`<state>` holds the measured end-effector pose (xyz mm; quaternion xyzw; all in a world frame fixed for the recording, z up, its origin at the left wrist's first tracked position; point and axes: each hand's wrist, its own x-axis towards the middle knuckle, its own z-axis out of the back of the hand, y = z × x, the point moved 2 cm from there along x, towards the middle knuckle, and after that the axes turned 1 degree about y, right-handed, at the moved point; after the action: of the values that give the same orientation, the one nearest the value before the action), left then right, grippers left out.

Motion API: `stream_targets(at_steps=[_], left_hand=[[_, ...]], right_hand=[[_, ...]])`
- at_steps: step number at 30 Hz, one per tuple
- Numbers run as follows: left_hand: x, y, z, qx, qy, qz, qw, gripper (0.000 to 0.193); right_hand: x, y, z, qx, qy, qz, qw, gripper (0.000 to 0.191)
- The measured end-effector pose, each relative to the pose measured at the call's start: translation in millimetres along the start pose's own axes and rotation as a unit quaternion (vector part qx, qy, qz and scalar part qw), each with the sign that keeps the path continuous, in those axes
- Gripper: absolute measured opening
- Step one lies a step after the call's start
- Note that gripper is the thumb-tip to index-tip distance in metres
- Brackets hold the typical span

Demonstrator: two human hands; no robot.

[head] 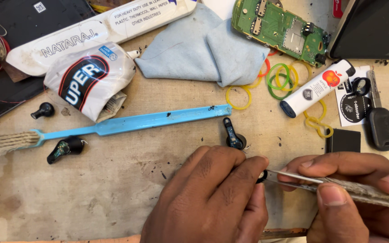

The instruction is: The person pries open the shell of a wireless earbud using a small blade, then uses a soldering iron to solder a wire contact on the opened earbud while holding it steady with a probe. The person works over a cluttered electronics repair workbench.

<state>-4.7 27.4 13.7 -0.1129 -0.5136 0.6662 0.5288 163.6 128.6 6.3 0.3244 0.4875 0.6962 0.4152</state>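
My left hand (212,198) is closed at the bottom middle, pinching a small black part (262,176) between its fingertips. My right hand (356,193) grips metal tweezers (293,178) whose thin tips reach left to that black part. Just above my left hand lies a black earbud piece (233,134) with a stem. Two more black earbud pieces lie at the left: one with an exposed inner board (64,148) and a smaller one (44,110).
A light blue brush (140,122) lies across the worn table (91,193). Behind it are a crumpled glue tube (86,78), a long white tube (100,29), a blue cloth (203,45), a green circuit board (280,29), rubber bands (280,74), a white cylinder (318,87), a car key (381,123).
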Motion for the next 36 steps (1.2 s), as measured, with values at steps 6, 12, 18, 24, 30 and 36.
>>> stream_targets(at_steps=[6, 12, 18, 24, 30, 36], left_hand=[[-1, 0, -2, 0.006, 0.011, -0.003, 1.0, 0.029], [-2, 0, -2, -0.003, 0.043, 0.012, 0.999, 0.029], [-1, -2, -4, -0.011, -0.002, 0.017, 1.0, 0.03], [-3, -5, -10, -0.016, -0.045, 0.038, 0.998, 0.035], [-3, -4, -13, -0.021, -0.049, 0.048, 0.997, 0.035], [-3, -4, -9, -0.023, -0.019, 0.047, 0.998, 0.031]], right_hand=[[0, 0, 1, -0.058, 0.003, -0.048, 0.997, 0.025], [1, 0, 1, -0.022, 0.004, -0.017, 1.0, 0.03], [-2, 2, -5, -0.028, 0.021, 0.026, 0.999, 0.027], [-1, 5, -9, -0.041, 0.032, 0.052, 0.997, 0.025], [3, 7, -8, -0.2, 0.03, -0.021, 0.979, 0.015], [5, 9, -11, -0.136, 0.015, 0.016, 0.991, 0.012]])
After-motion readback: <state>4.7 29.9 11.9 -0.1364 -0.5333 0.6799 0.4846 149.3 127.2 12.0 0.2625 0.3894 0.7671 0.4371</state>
